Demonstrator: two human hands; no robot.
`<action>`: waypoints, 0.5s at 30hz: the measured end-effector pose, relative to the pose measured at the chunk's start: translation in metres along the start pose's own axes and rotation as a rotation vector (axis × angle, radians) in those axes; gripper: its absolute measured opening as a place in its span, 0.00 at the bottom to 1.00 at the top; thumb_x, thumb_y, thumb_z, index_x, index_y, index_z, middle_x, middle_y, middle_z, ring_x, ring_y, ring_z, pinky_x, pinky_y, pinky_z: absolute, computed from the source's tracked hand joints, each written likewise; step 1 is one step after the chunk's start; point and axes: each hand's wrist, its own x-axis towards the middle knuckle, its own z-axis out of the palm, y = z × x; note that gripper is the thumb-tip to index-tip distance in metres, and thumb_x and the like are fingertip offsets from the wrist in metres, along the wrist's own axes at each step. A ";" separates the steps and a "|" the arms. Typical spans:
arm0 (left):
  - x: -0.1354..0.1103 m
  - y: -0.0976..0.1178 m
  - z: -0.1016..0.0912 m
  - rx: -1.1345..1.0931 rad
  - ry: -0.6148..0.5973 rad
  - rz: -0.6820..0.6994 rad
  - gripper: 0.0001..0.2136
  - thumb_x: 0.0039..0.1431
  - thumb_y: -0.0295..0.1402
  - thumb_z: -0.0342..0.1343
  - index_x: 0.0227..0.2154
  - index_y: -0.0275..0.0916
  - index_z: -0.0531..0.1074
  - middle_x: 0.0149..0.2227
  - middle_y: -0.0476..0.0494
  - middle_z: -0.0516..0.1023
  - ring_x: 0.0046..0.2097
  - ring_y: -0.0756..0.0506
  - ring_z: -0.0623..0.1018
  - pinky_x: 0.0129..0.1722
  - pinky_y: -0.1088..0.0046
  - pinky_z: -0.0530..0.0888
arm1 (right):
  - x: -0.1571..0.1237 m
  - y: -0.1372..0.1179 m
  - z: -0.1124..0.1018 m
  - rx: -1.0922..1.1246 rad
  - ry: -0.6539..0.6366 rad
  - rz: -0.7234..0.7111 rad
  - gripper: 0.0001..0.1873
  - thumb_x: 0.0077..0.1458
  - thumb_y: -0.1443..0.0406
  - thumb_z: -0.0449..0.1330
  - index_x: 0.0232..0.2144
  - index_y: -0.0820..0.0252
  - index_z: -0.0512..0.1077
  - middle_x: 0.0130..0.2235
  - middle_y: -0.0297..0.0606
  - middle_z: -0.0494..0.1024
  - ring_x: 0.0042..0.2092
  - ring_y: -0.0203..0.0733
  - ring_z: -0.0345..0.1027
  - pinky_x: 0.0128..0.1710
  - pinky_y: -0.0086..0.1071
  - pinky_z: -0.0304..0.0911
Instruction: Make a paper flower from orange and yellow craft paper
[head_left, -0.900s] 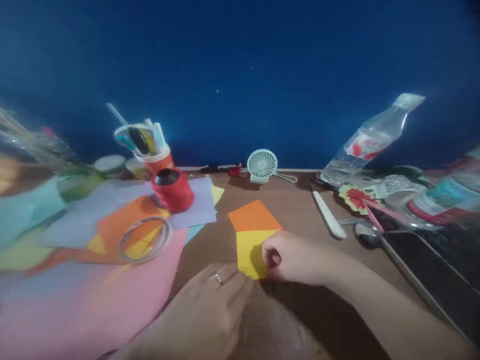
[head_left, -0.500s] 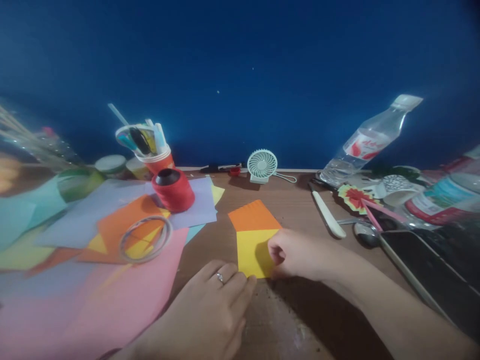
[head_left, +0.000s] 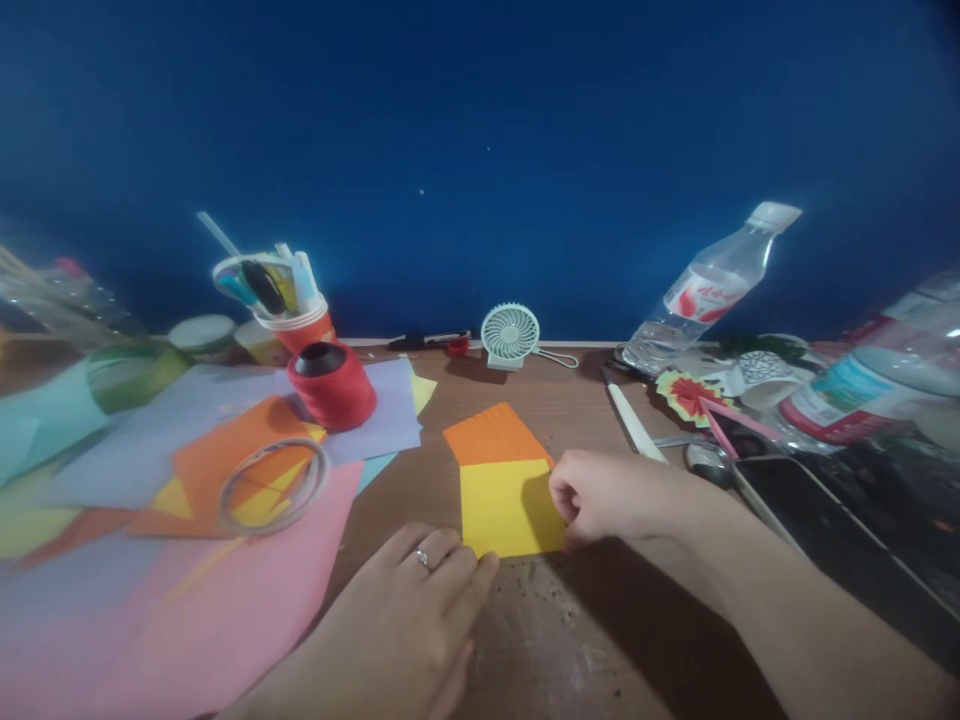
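Observation:
A yellow paper (head_left: 504, 507) lies on the brown table, overlapping an orange paper (head_left: 491, 435) behind it. My right hand (head_left: 607, 495) is curled, its fingers pressing the yellow paper's right edge. My left hand (head_left: 409, 610), with a ring, lies flat with its fingertips at the paper's near left corner.
Left: coloured sheets, a pink sheet (head_left: 225, 600), a tape ring (head_left: 274, 485), a red thread spool (head_left: 330, 385), a cup of pens (head_left: 281, 300). Back: a small fan (head_left: 510, 335). Right: a plastic bottle (head_left: 705, 290), a white tool (head_left: 634, 420), a paper flower (head_left: 686, 395), a dark phone (head_left: 840, 540).
My right hand slid rightwards along the yellow paper to its right edge, uncovering more of it. The view shifted slightly; my left hand stays at the near corner.

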 end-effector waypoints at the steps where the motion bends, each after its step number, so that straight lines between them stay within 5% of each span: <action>1: 0.000 0.000 0.000 -0.001 0.001 0.000 0.17 0.56 0.31 0.45 0.48 0.40 0.64 0.41 0.42 0.72 0.43 0.43 0.69 0.43 0.63 0.64 | 0.000 0.002 -0.001 -0.006 -0.004 -0.002 0.10 0.32 0.58 0.62 0.20 0.56 0.69 0.22 0.29 0.70 0.21 0.34 0.60 0.17 0.26 0.45; 9: 0.001 0.000 -0.001 -0.002 -0.077 -0.017 0.20 0.53 0.29 0.45 0.50 0.39 0.62 0.42 0.43 0.72 0.43 0.40 0.68 0.41 0.58 0.66 | -0.003 0.026 -0.016 0.006 -0.048 -0.286 0.04 0.36 0.69 0.59 0.22 0.57 0.68 0.24 0.27 0.67 0.25 0.31 0.59 0.19 0.24 0.48; 15: 0.001 -0.001 -0.001 -0.028 -0.074 -0.026 0.19 0.54 0.30 0.46 0.50 0.41 0.63 0.42 0.44 0.72 0.43 0.41 0.68 0.42 0.60 0.66 | -0.002 0.004 -0.009 0.065 0.067 -0.158 0.20 0.44 0.47 0.55 0.21 0.59 0.64 0.22 0.30 0.66 0.21 0.31 0.54 0.19 0.26 0.43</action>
